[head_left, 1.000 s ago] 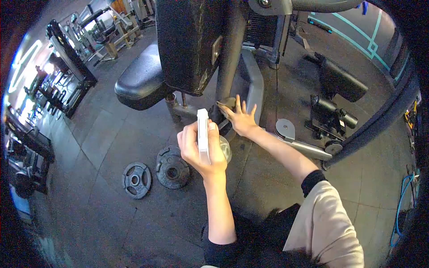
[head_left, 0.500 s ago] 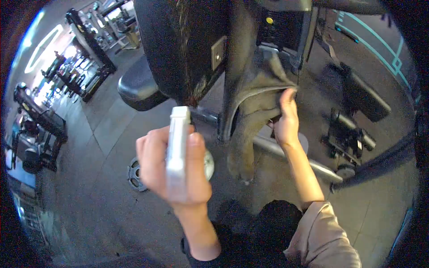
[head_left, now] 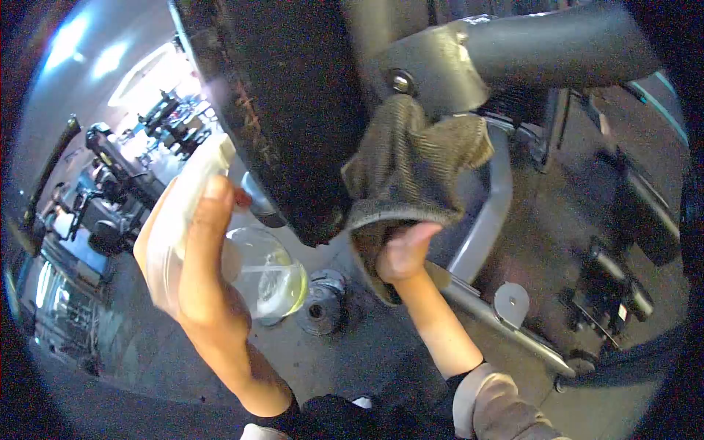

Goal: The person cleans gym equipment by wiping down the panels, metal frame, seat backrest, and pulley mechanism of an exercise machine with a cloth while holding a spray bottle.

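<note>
In my left hand (head_left: 202,271) is a spray bottle (head_left: 270,277) with a white trigger head and a clear body holding a little liquid. The fingers are wrapped round its neck, and its top tilts up beside a worn black pad (head_left: 286,117). My right hand (head_left: 405,253) holds a grey-brown cloth (head_left: 418,172), partly inside its folds with the thumb showing. The cloth lies up against the grey metal joint (head_left: 433,66) of a gym machine, just below a round bolt. Most of my right fingers are hidden by the cloth.
A thick grey tube (head_left: 557,48) runs to the upper right. Weight plates (head_left: 319,308) lie on the floor below the pad. A low frame bar (head_left: 513,334) crosses at right, near black padded rollers (head_left: 623,279). More gym machines stand at left.
The view has moved closer to the machine. My left hand has shifted left with the spray bottle, and its clear body now shows. My right hand has brought the cloth up to the metal joint.
</note>
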`<state>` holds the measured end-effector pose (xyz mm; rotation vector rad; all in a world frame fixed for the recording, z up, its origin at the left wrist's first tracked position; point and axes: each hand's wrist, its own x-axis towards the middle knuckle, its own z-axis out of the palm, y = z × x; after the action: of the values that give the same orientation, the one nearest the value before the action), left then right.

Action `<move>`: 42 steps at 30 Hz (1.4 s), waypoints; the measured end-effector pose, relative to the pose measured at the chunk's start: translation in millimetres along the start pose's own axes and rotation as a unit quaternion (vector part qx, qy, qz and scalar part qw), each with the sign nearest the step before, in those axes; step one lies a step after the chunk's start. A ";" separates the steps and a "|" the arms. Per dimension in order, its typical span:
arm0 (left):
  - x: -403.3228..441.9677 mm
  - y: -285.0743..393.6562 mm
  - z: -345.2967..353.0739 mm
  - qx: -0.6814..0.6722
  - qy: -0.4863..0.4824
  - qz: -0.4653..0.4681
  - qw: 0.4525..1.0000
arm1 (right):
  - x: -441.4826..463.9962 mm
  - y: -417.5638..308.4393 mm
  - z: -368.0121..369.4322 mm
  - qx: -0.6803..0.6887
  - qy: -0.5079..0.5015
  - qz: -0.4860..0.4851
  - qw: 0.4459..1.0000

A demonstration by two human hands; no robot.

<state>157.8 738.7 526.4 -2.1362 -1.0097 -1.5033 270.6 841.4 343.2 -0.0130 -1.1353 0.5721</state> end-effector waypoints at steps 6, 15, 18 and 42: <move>-5.7 11.3 2.8 0.128 -0.018 -0.018 0.991 | 25.8 -43.0 17.2 0.407 0.006 0.061 0.911; -0.2 16.3 -9.7 0.017 -0.066 -0.139 0.988 | 60.0 -30.3 27.2 -0.113 0.073 -0.076 0.988; -1.2 17.6 -1.9 0.013 -0.013 -0.100 0.995 | 58.0 -31.8 5.6 -0.316 0.035 -0.187 0.930; -24.8 -1.8 -40.7 -0.012 -0.006 -0.166 0.986 | 120.7 5.9 63.0 -0.392 0.122 -0.146 0.900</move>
<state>124.4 705.4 519.0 -2.0706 -1.4153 -1.6546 249.7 881.8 471.6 -0.5871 -1.0303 -0.1831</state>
